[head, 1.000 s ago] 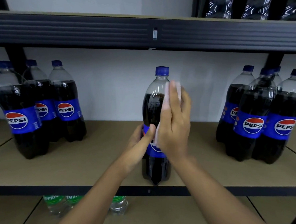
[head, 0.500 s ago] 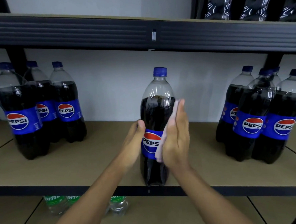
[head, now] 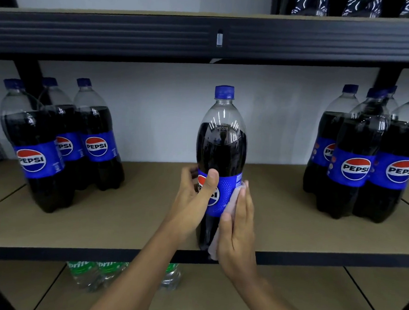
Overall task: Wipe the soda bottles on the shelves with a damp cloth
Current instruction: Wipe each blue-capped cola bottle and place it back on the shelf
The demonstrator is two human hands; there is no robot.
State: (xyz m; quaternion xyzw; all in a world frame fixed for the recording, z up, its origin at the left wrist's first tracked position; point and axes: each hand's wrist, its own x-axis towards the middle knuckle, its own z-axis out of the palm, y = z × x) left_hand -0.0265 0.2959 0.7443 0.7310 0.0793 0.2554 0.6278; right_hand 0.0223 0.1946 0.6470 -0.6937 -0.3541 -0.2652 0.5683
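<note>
One bottle (head: 220, 151) stands near the shelf (head: 122, 221) front edge; my left hand (head: 193, 202) grips its label (head: 224, 192), my flat right hand (head: 238, 228) presses the cloth (head: 235, 195) on its lower side. Next I must probably turn it

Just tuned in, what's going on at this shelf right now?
A person is working on one Pepsi bottle that stands upright near the front edge of the middle shelf. The left hand grips it at the blue label. The right hand presses a pale cloth against its lower right side. A left cluster and a right cluster of Pepsi bottles stand aside.
</note>
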